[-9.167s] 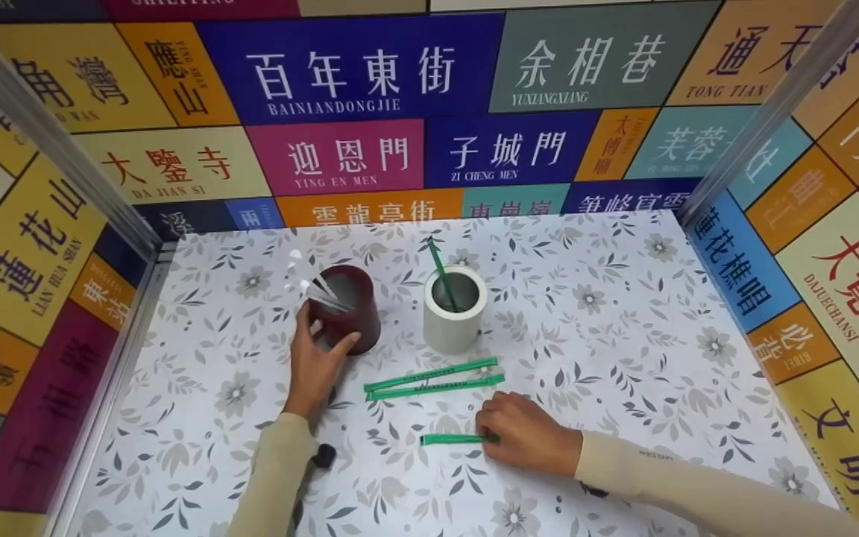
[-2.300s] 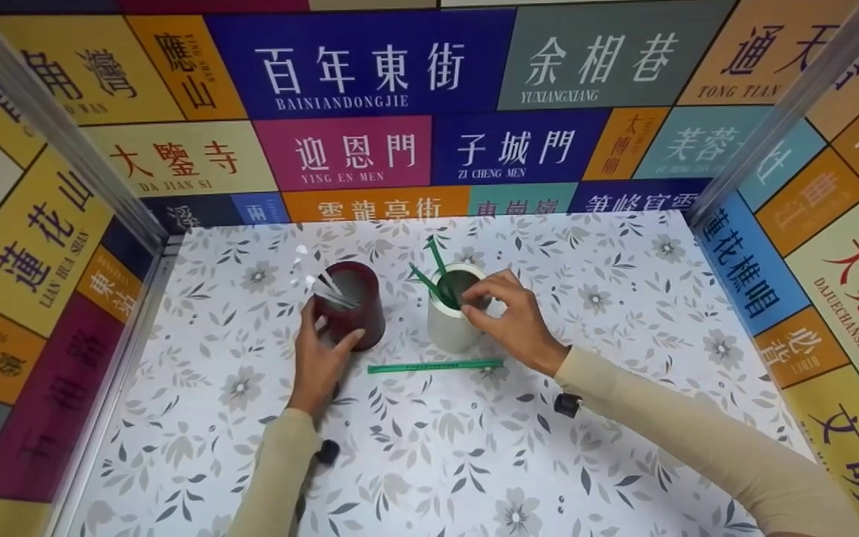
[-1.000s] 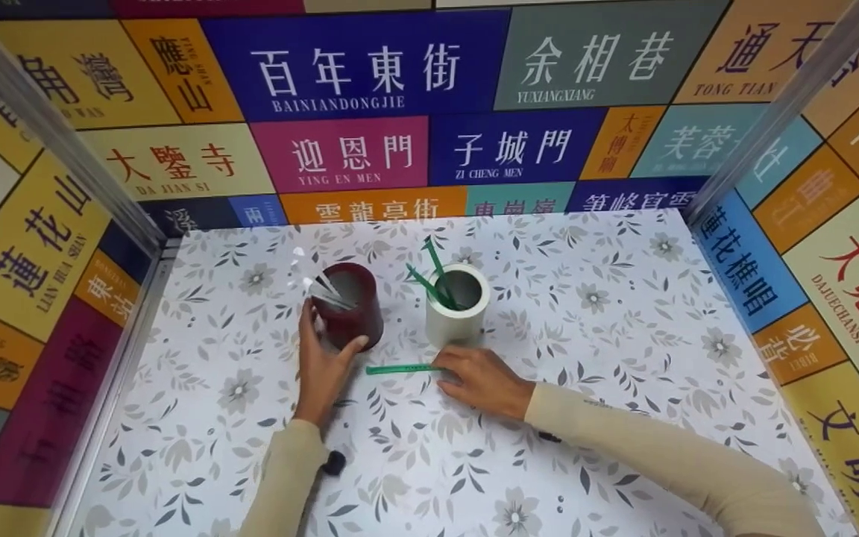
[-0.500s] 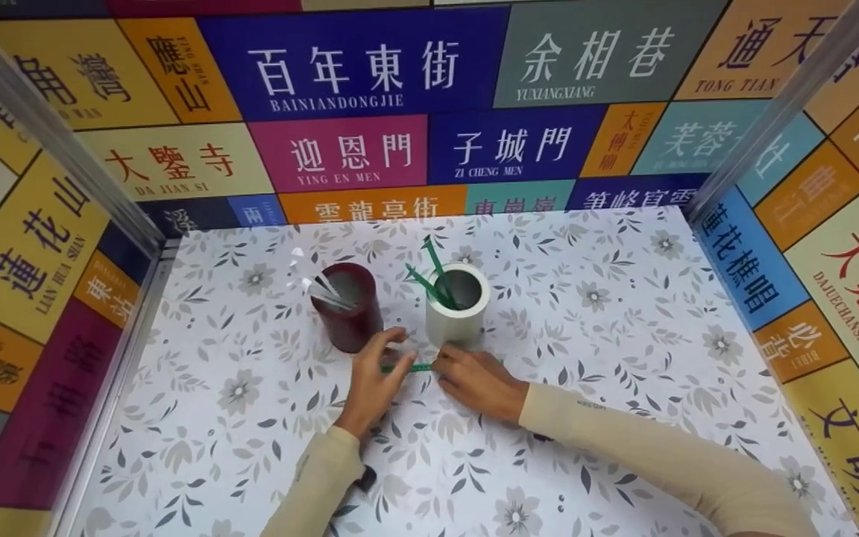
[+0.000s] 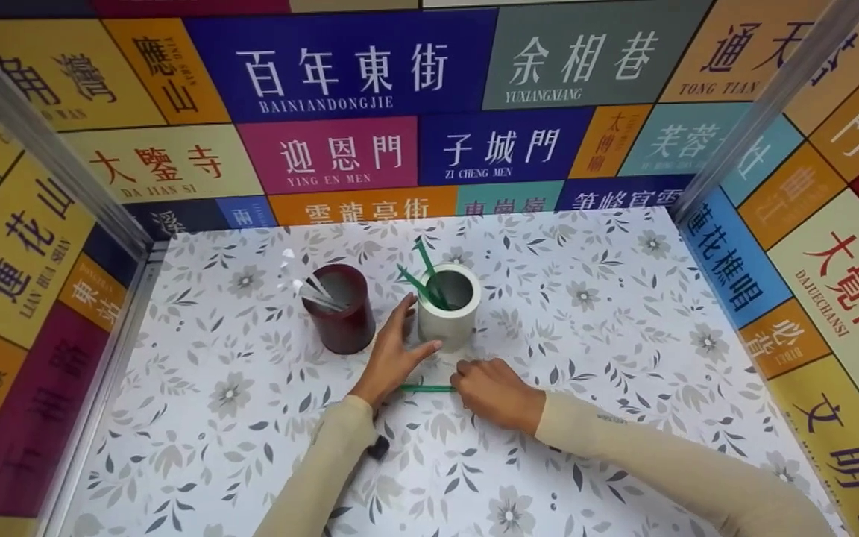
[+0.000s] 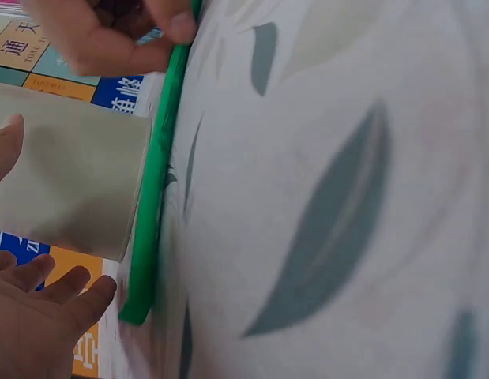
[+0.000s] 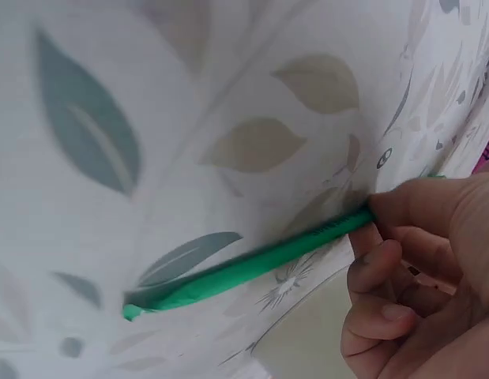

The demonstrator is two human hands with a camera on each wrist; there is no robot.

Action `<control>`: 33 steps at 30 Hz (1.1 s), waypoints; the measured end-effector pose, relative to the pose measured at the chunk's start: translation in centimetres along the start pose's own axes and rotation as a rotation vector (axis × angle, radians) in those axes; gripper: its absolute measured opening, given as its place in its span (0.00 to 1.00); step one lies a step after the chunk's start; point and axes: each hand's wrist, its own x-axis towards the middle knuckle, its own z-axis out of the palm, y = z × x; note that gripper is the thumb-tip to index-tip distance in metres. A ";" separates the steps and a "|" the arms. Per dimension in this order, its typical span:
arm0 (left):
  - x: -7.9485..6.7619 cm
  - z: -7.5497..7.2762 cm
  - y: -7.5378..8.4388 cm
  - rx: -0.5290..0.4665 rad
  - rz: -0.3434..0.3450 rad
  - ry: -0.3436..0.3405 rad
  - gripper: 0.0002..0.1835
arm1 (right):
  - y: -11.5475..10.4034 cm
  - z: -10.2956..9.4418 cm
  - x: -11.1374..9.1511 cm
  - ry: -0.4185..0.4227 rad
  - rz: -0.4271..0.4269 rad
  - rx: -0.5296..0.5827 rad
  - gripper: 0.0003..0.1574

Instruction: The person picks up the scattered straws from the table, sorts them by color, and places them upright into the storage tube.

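Note:
My right hand point(image 5: 500, 391) pinches one end of a green paper-wrapped straw point(image 5: 426, 388) just above or on the table in front of the cups; its free end points left in the head view. My left hand point(image 5: 392, 362) is spread beside the white cup point(image 5: 448, 328), thumb in front and fingers at its left side. In the left wrist view a gap shows between the fingers and the cup. Two green straws point(image 5: 412, 277) lean inside the white cup. To its left stands a maroon cup point(image 5: 344, 324), with several thin white sticks point(image 5: 318, 291) in it.
A white tablecloth point(image 5: 586, 447) with a leaf and flower print covers the table. Colourful printed panels point(image 5: 340, 63) wall it at the back and both sides, with metal posts point(image 5: 780, 97) at the corners.
My left hand has left the maroon cup and moved right to the white cup. The right hand put a second straw into the white cup, then took the last one from the table.

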 end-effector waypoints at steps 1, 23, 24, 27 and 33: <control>0.1 0.0 0.0 0.001 0.004 -0.006 0.53 | 0.1 -0.2 -0.3 0.004 -0.003 0.005 0.04; 1.8 0.3 0.0 -0.031 0.063 -0.003 0.50 | 6.7 -8.6 -2.5 0.202 0.038 0.450 0.07; 1.8 0.4 -0.1 -0.034 0.073 0.001 0.50 | 7.0 -9.1 -2.0 0.224 0.035 0.474 0.07; 1.9 0.4 -0.2 -0.039 0.080 0.008 0.49 | 7.5 -10.5 -0.7 0.283 0.033 0.563 0.07; 2.0 0.7 -0.1 -0.035 0.052 0.006 0.49 | 8.0 -12.6 2.0 0.368 0.074 0.737 0.06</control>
